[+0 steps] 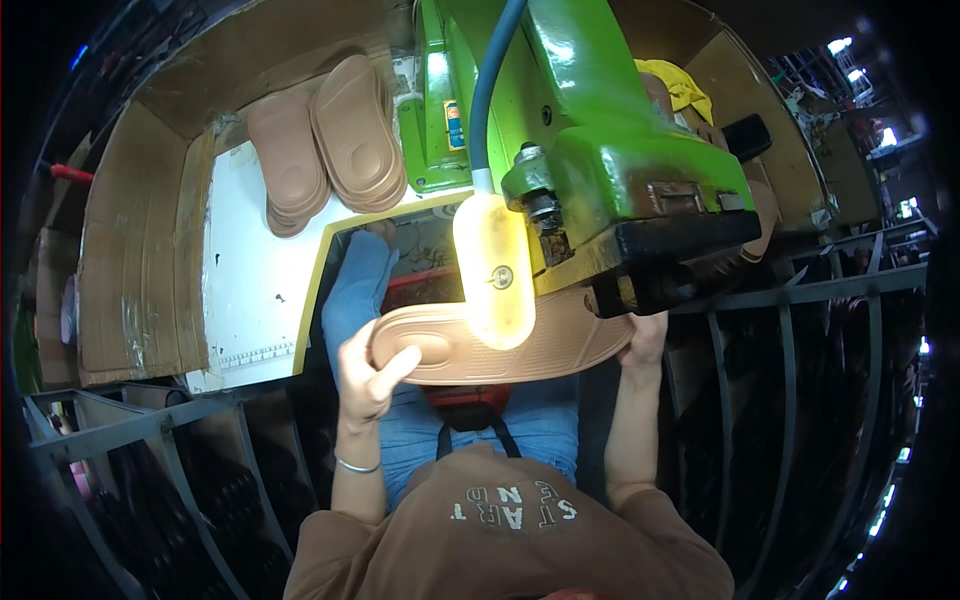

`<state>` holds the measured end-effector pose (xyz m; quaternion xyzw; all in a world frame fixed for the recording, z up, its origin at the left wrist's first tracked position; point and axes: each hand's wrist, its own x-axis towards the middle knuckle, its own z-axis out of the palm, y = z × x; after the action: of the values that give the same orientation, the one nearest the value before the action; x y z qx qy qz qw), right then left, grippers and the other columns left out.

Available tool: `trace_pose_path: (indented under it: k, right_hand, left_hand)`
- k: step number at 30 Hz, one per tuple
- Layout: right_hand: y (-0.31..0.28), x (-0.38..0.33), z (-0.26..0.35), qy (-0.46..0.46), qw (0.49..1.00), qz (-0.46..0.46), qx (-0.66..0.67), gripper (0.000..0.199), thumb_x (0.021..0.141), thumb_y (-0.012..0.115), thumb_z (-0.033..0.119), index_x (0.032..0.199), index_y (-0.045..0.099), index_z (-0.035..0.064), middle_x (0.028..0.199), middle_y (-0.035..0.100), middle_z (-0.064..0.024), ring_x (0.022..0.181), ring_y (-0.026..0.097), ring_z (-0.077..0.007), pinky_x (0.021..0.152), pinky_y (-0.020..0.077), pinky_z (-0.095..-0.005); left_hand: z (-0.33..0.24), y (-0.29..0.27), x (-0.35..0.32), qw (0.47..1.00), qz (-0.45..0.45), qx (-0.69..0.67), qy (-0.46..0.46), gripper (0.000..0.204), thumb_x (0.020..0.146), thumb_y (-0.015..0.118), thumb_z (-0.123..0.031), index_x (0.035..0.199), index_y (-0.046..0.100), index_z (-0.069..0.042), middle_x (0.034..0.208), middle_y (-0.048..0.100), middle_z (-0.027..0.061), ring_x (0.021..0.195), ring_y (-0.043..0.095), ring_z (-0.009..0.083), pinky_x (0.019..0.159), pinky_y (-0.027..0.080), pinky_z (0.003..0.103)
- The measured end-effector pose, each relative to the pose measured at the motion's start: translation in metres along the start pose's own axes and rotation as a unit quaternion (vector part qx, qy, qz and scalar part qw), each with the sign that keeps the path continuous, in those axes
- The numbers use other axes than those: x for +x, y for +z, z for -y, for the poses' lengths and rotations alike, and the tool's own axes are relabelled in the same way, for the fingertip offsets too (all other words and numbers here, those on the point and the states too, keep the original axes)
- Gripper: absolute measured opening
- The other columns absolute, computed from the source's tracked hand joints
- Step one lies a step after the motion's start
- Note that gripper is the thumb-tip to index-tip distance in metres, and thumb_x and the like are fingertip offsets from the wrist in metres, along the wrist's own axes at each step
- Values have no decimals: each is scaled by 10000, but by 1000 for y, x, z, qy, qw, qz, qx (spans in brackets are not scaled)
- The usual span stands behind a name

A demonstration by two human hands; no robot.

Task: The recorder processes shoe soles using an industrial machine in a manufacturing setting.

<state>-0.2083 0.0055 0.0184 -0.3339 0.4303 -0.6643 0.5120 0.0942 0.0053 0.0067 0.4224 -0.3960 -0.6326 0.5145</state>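
A tan shoe sole (565, 345) with an oval pad outline at one end lies crosswise in front of me, held at both ends. My left hand (370, 375) is closed on its left end, thumb on top over the oval and fingers at the edge. At the opposite end my right hand (645, 340) grips the sole, its fingers partly hidden behind it and the machine head. Above the sole hangs a lit yellow lamp (496, 265), covering part of its middle. Close over the sole's right half stands the head of a green machine (640, 165).
Two stacks of tan soles (357, 130) stand on a white tabletop (240, 290) with a yellow edge, backed by a cardboard box (140, 250). Another cardboard box (800, 150) at the right holds more soles and a yellow cloth (680, 85). Metal racks (170, 430) flank me.
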Motion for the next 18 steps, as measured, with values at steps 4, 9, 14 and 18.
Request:
trace_pose_path:
  k: [4, 9, 14, 18]
  right_hand:
    - [14, -10, -25, 22, 999, 21, -24, 335, 765, 574, -2, 1090, 497, -17, 995, 587, -65, 911, 564, -115, 814, 442, -247]
    - [54, -11, -34, 22, 997, 80, -6, 272, 733, 598, -41, 1000, 555, -16, 909, 606, -34, 822, 582, -101, 762, 460, -246]
    - [66, -4, -32, 37, 989, 118, -78, 230, 712, 688, 18, 930, 650, -46, 874, 671, -86, 770, 628, -124, 715, 492, -243]
    - [66, -8, -26, 97, 981, 118, -123, 287, 707, 723, 38, 964, 638, -57, 858, 675, -108, 755, 633, -131, 692, 501, -247]
  left_hand:
    - [2, -35, -23, 999, -40, 20, -1, 390, 720, 677, -74, 1051, 553, 91, 940, 632, 118, 849, 600, 146, 797, 460, 252]
    - [28, -79, -73, 995, -75, 33, -55, 434, 666, 732, -120, 1013, 550, 68, 935, 633, 131, 810, 614, 157, 745, 490, 253]
    - [27, -62, -66, 952, 214, 138, -173, 387, 730, 732, -44, 1052, 528, 22, 996, 614, 86, 904, 578, 110, 820, 459, 263]
    - [21, 40, -11, 981, 185, 63, 14, 526, 773, 652, -73, 1247, 444, 20, 1157, 552, 111, 1071, 504, 145, 933, 389, 286]
